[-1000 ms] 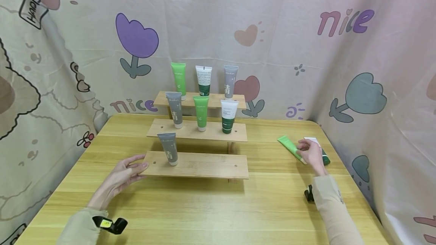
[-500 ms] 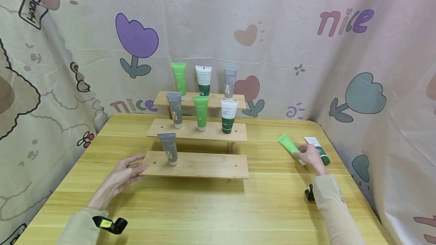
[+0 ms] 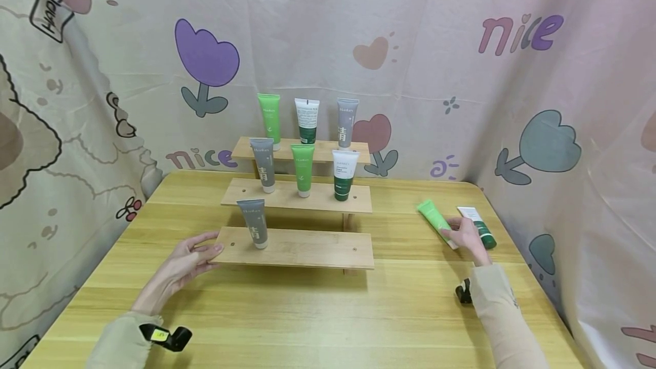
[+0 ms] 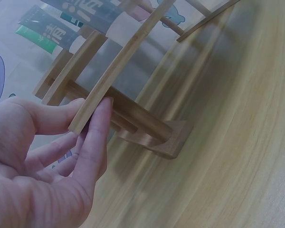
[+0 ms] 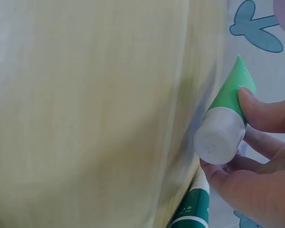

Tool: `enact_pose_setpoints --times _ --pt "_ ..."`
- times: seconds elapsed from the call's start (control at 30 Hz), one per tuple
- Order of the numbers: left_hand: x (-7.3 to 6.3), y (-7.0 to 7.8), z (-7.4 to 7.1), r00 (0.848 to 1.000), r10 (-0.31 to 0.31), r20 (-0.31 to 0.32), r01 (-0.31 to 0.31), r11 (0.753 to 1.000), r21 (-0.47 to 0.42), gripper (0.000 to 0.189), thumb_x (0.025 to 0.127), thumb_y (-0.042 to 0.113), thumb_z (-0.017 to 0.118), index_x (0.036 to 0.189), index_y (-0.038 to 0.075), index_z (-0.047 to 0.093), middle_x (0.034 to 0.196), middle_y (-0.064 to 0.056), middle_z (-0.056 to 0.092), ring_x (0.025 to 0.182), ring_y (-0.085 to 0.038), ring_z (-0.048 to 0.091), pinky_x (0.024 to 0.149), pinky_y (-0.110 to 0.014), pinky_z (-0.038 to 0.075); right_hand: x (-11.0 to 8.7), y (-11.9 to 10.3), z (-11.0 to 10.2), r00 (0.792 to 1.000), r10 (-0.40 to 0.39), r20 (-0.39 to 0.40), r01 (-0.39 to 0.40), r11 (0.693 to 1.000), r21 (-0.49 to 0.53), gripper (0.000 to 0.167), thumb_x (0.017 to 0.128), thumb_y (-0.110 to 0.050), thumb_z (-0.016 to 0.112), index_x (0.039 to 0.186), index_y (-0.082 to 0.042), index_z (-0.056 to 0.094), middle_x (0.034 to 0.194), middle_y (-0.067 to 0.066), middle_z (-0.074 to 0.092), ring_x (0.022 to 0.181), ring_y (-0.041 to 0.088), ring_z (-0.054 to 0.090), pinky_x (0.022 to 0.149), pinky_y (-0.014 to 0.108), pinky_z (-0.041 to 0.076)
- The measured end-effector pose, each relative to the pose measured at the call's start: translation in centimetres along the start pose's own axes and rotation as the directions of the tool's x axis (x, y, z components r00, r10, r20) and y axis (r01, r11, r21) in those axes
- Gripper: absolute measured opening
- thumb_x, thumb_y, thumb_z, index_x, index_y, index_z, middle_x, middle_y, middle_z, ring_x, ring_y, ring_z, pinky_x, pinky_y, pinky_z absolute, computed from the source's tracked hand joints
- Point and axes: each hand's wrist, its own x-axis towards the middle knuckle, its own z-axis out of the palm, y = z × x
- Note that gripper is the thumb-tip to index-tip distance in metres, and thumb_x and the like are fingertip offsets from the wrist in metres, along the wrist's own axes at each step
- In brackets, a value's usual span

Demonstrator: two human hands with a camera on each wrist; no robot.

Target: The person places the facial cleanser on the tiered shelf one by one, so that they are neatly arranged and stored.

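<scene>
My left hand (image 3: 181,263) pinches the left end of the lowest board of a three-tier wooden display stand (image 3: 307,249); in the left wrist view the thumb lies on top of the board and fingers beneath. At the table's right, my right hand (image 3: 467,237) holds a green squeeze tube (image 3: 433,215) near its white cap (image 5: 219,135), thumb on one side and fingers on the other. Beside that hand a white and dark green tube (image 3: 479,226) lies on the table. On the lowest board a grey tube (image 3: 253,224) stands upright on its cap, toward the left.
The middle board carries a grey tube (image 3: 263,165), a green tube (image 3: 303,169) and a white and green tube (image 3: 344,175). Another green tube (image 3: 270,118), white and green tube (image 3: 307,121) and grey tube (image 3: 346,123) stand on the top board. A patterned curtain (image 3: 410,33) surrounds the table.
My right hand has moved slightly left, off the white and green tube, and taken hold of the green tube near its cap. The left hand keeps its grip on the board.
</scene>
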Motion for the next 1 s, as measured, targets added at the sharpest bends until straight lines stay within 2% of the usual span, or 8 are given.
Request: enact_pose_setpoints --times 0.17,0.37,0.5,0.6,0.8,1.0 --pt "0.0 0.1 0.1 1.000 -0.008 -0.008 0.008 1.000 0.020 0.079 0.102 0.014 0.060 0.157 -0.010 0.009 0.105 0.009 0.063 0.090 -0.003 0.067 0.087 -0.023 0.063 -0.4 -0.9 0.1 1.000 -0.009 0.013 0.008 0.998 0.066 0.047 0.094 -0.008 0.062 0.130 0.021 0.053 0.125 0.040 0.058 0.114 0.049 0.057 0.092 0.046 0.054" --pt "0.0 0.1 0.1 1.000 -0.007 -0.012 0.007 0.999 0.033 0.078 0.102 0.014 0.060 0.157 -0.010 0.009 0.105 0.010 0.062 0.091 -0.002 0.067 0.086 -0.023 0.063 -0.7 -2.3 0.3 0.999 0.024 0.049 -0.031 0.986 0.161 0.051 0.097 -0.006 0.058 0.135 0.024 0.044 0.131 0.042 0.051 0.119 0.048 0.053 0.095 0.042 0.052" --pt "0.0 0.0 0.0 1.000 -0.003 -0.007 0.003 1.000 0.026 0.078 0.102 0.015 0.060 0.157 -0.010 0.009 0.106 0.011 0.062 0.092 -0.002 0.067 0.087 -0.023 0.063 -1.0 -3.3 0.4 0.998 0.014 0.060 -0.027 0.975 0.221 0.050 0.098 -0.005 0.057 0.136 0.025 0.043 0.127 0.041 0.053 0.112 0.042 0.056 0.083 0.025 0.053" --pt "0.0 0.0 0.0 1.000 -0.002 -0.006 0.002 1.000 0.029 0.078 0.102 0.015 0.060 0.157 -0.010 0.009 0.106 0.011 0.062 0.093 -0.002 0.066 0.087 -0.023 0.063 -1.3 -4.0 0.5 0.997 -0.003 0.072 -0.017 0.961 0.277 0.048 0.099 -0.004 0.057 0.136 0.024 0.043 0.124 0.038 0.054 0.103 0.030 0.059 0.074 0.015 0.050" --pt "0.0 0.0 0.1 1.000 -0.006 -0.014 0.007 0.999 0.042 0.077 0.102 0.015 0.060 0.156 -0.011 0.011 0.107 0.009 0.061 0.093 -0.002 0.066 0.087 -0.024 0.063 -1.8 -5.4 0.6 0.996 -0.040 0.076 0.011 0.938 0.346 0.044 0.098 -0.003 0.058 0.134 0.021 0.047 0.119 0.029 0.059 0.091 0.012 0.056 0.074 0.015 0.053" --pt "0.0 0.0 0.1 1.000 -0.010 -0.019 0.011 0.998 0.057 0.077 0.102 0.014 0.060 0.156 -0.011 0.011 0.109 0.008 0.060 0.094 -0.003 0.065 0.088 -0.025 0.063 -2.3 -6.8 0.4 0.994 -0.066 0.083 0.028 0.917 0.398 0.044 0.098 -0.003 0.059 0.134 0.019 0.047 0.119 0.028 0.059 0.091 0.008 0.056 0.076 0.015 0.053"
